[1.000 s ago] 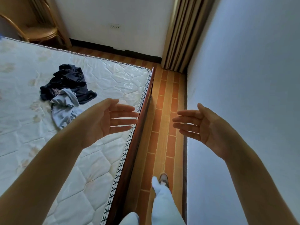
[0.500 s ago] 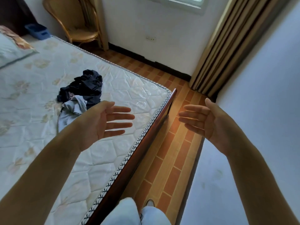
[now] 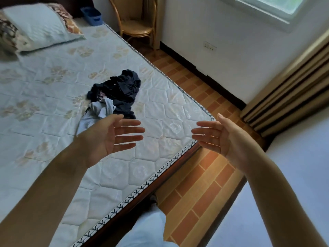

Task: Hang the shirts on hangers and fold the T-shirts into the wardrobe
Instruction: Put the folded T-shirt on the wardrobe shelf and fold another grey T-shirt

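Left hand [image 3: 108,138] and right hand [image 3: 220,138], palms facing, fingers straight, held empty above the mattress [image 3: 53,122] corner. Crumpled dark garment [image 3: 122,88] and light-blue garment [image 3: 99,109] lie touching on the mattress, beyond the left hand.

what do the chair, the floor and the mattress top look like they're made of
Chair: looks like bent rattan or cane, golden tan with a slight sheen, going by its thin curved rods.
Floor: seemingly glazed tile, or sheet flooring printed as orange-brown bricks with pale joints; which one is unclear.
Mattress top: quilted fabric, pale and satiny, with stitched hexagon seams, a faint floral print and braided edge piping.
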The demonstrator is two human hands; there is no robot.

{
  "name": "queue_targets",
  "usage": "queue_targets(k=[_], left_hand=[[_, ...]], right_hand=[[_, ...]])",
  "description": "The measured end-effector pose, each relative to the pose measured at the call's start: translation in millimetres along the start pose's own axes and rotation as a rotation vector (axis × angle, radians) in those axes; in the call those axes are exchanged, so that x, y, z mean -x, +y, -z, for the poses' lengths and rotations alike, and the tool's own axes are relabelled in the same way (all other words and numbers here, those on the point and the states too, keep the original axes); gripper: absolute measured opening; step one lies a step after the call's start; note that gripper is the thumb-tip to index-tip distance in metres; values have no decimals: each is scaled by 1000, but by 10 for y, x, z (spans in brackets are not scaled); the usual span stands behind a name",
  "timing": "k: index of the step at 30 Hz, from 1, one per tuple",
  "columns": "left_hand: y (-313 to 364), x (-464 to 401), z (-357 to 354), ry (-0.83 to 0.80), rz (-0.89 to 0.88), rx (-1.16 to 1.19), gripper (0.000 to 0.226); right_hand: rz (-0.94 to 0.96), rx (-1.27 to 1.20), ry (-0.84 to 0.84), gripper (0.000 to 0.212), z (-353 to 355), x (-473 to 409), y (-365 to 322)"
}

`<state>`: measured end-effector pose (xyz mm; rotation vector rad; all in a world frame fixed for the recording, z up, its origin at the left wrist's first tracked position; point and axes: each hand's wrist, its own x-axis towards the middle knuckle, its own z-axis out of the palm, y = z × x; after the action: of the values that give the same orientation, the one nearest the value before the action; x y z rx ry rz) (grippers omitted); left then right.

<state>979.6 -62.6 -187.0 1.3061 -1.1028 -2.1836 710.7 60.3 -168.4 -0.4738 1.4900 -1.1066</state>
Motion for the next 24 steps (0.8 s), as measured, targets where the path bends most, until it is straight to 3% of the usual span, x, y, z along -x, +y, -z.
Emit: queue_targets(k=[10, 24], left_hand=[[602, -526, 255, 118, -86, 60, 43], [537, -1092, 1127, 554, -41, 178, 37]], right_hand=[[13, 61, -123, 54, -218, -987, -731], [-24, 482, -412, 45, -1253, -2901, -981]])
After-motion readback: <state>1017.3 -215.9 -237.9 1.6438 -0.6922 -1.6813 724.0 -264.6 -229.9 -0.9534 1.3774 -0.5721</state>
